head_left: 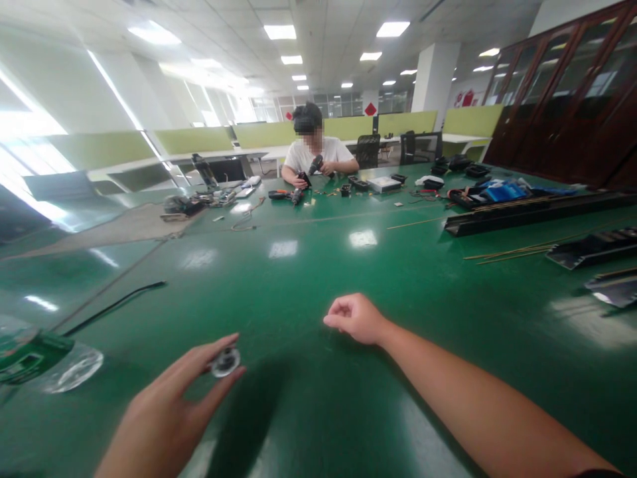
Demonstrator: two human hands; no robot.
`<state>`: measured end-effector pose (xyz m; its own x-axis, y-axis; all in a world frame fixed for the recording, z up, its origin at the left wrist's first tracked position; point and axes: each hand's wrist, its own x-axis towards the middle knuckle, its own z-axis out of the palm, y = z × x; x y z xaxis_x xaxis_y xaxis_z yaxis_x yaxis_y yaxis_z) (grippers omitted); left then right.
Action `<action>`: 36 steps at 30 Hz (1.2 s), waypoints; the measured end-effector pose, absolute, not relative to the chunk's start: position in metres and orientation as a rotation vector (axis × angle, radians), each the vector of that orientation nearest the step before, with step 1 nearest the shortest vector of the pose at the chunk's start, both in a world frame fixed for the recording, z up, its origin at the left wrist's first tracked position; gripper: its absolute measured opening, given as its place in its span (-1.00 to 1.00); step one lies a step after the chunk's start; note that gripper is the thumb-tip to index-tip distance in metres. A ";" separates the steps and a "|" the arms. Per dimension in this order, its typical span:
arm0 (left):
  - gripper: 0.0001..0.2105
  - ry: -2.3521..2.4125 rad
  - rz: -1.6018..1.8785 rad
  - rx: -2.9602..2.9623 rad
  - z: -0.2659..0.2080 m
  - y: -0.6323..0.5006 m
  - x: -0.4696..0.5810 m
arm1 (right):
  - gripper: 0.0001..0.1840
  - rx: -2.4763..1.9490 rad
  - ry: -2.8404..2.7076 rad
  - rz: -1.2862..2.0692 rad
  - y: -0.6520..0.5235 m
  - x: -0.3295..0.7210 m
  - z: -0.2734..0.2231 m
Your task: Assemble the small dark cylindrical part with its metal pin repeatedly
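Note:
Between the thumb and fingers of my left hand [172, 398] is a small round piece [226, 362] with a clear, shiny rim and a dark centre; its exact kind is unclear. The hand is at the lower left, a little above the green table [298, 299]. My right hand [361, 320] rests on or just over the table near the middle, its fingers curled toward the thumb. Whatever lies inside those fingers, if anything, is hidden. To the left of my left hand lies a clear plastic bottle [30, 358] with a green label, partly cut off by the frame.
A black cable [117, 307] lies behind the bottle. Dark metal channels [532, 214] and thin rods [512, 254] lie along the right. Across the table a person [318, 149] holds a power drill [315, 164], with tools and small parts around. Brown cardboard [114, 232] is at left.

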<state>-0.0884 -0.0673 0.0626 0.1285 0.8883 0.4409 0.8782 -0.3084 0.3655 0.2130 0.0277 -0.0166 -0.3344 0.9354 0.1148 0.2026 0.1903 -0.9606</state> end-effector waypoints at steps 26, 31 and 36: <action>-0.72 1.315 1.010 2.209 0.003 -0.007 0.000 | -0.67 -1.088 -1.787 1.160 0.011 0.210 -0.007; -0.71 1.344 1.013 2.170 -0.002 -0.007 -0.002 | -0.71 -1.094 -1.835 1.111 0.009 0.211 -0.008; -0.74 1.309 1.068 2.169 0.000 -0.008 -0.001 | -0.64 -1.095 -1.859 1.037 0.008 0.211 -0.007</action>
<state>-0.0012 -0.0078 0.0001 0.2738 0.8712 0.4074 0.5743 -0.4879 0.6574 0.2108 0.0076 -0.0072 -0.3709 0.9101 0.1848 0.3212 0.3124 -0.8940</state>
